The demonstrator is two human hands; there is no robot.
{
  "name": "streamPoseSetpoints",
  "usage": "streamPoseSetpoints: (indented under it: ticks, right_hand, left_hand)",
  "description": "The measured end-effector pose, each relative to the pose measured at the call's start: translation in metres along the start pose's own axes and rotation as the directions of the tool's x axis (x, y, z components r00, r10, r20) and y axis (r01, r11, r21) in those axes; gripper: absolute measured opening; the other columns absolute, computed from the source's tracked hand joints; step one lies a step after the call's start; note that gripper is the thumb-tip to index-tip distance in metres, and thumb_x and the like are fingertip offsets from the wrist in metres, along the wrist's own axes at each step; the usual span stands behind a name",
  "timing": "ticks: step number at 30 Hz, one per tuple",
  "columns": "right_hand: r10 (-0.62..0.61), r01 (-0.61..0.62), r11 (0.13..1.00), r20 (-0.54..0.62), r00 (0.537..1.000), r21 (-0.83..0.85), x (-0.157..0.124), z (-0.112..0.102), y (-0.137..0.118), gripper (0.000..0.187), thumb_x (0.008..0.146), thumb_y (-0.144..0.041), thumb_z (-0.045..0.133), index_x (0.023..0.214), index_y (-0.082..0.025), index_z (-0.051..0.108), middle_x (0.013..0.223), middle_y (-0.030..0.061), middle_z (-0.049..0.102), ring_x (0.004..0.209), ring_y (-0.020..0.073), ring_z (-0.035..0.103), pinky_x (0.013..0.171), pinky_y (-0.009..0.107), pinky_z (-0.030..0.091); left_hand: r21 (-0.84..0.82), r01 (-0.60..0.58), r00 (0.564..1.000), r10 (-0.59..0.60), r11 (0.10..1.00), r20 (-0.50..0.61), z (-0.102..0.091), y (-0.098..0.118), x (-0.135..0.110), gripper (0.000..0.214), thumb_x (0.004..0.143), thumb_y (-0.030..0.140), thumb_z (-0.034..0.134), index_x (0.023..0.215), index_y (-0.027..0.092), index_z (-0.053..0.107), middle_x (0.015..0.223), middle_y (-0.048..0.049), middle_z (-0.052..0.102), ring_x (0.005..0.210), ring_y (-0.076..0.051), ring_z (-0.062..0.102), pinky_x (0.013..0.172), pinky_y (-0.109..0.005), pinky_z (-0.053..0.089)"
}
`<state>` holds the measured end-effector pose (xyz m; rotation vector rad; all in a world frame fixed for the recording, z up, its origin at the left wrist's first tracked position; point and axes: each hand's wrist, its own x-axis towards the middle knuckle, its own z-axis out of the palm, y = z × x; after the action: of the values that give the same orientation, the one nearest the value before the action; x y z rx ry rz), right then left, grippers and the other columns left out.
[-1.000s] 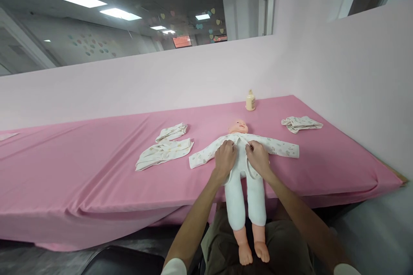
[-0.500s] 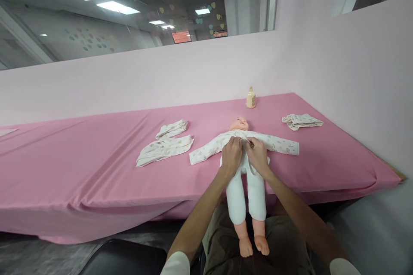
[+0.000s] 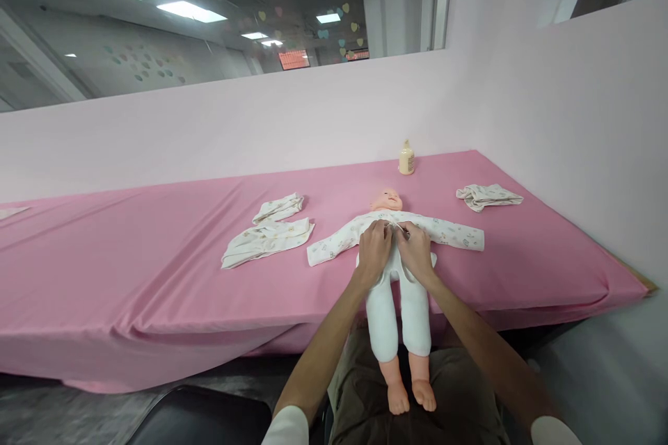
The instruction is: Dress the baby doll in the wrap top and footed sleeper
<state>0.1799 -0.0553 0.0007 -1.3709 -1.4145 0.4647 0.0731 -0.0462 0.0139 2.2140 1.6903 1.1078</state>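
Note:
A baby doll (image 3: 386,199) lies face up at the near edge of the pink table (image 3: 156,250), its white-clad legs hanging over the edge onto my lap. It wears a white printed shirt (image 3: 454,234) with the sleeves spread out sideways. My left hand (image 3: 374,251) and my right hand (image 3: 415,249) sit close together on the doll's chest, both with fingers pinched on the shirt's front edges at the collar.
Two folded printed baby garments (image 3: 268,235) lie left of the doll, and another bundle (image 3: 488,195) lies at the right. A small cream bottle (image 3: 406,158) stands at the back by the pink wall. A dark chair seat (image 3: 203,417) shows at the bottom left.
My hands have come together on the doll's chest, drawing the two shirt fronts toward each other. The view has shifted slightly downward.

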Motion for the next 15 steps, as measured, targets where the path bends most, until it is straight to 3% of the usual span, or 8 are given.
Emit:
streamPoseSetpoints:
  ticks: [10, 15]
  right_hand:
    - [-0.005, 0.004, 0.998, 0.019, 1.0, 0.067, -0.004, 0.002, -0.002, 0.027, 0.087, -0.026, 0.045, 0.094, -0.021, 0.071, 0.098, 0.0062, 0.072, 0.088, 0.0223, 0.063, 0.079, 0.035, 0.047]
    - [0.001, -0.003, 0.993, 0.017, 1.0, 0.121, -0.011, 0.006, -0.001, 0.027, 0.088, -0.028, 0.048, 0.1, -0.021, 0.07, 0.106, 0.007, 0.071, 0.098, 0.0238, 0.064, 0.088, 0.039, 0.048]
  left_hand:
    - [0.062, -0.056, 0.998, 0.057, 0.997, -0.013, 0.004, -0.004, -0.008, 0.014, 0.088, 0.011, 0.044, 0.081, 0.016, 0.055, 0.079, -0.0044, 0.061, 0.067, -0.016, 0.051, 0.061, -0.029, 0.031]
    - [-0.039, -0.063, 0.997, 0.061, 0.997, -0.042, 0.007, -0.008, -0.009, 0.013, 0.085, 0.01, 0.044, 0.079, 0.018, 0.052, 0.076, -0.0026, 0.059, 0.067, -0.015, 0.048, 0.061, -0.028, 0.031]
